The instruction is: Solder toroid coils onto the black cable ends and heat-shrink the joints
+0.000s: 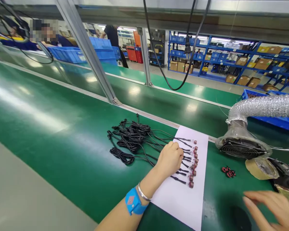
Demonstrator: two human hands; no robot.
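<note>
My left hand [170,158] rests over a white sheet of paper [178,205], fingers curled in among the black cables; what they grip is hidden beneath the hand. Stripped-back ends of several black cables [180,181] lie in a row on the sheet, and their coiled bundles [132,136] are heaped to the left. Beside the cable ends runs a column of small copper-coloured coils [191,184] with reddish leads. At the lower right, my right hand [272,208] is above the table, thumb and forefinger curved with a narrow gap and nothing visible between them.
Small red-and-black rings [228,172] lie right of the paper. An exhaust hood with a silver flexible duct [243,138] stands beyond, near a roll of tape [262,168]. A black cable [175,88] hangs overhead. Blue crates [101,51] and people are across the green bench [62,150].
</note>
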